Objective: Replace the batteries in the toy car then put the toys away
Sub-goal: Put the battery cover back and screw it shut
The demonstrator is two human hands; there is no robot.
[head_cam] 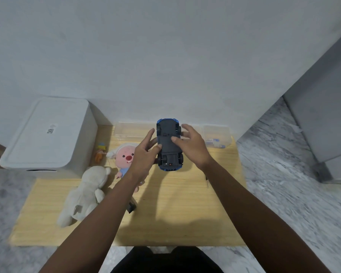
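Observation:
A blue toy car point(169, 152) is turned belly up above the wooden mat, its dark grey underside facing me. My left hand point(144, 154) grips its left side, thumb on the underside and fingers behind. My right hand point(191, 143) is at its right side, thumb pressing on the underside near the middle, fingers spread loosely behind the car. A pink plush doll point(124, 156), a white plush animal point(85, 194) and a small orange figure point(100, 152) lie to the left. A small dark object point(132, 206) lies under my left forearm.
A white lidded bin point(47, 134) stands at the back left. Two clear plastic boxes sit along the wall, one point(130, 131) behind the car and one point(218, 136) at the right holding small items. The wooden mat point(165, 213) lies on a marble floor. A thin tool point(206, 181) lies by my right forearm.

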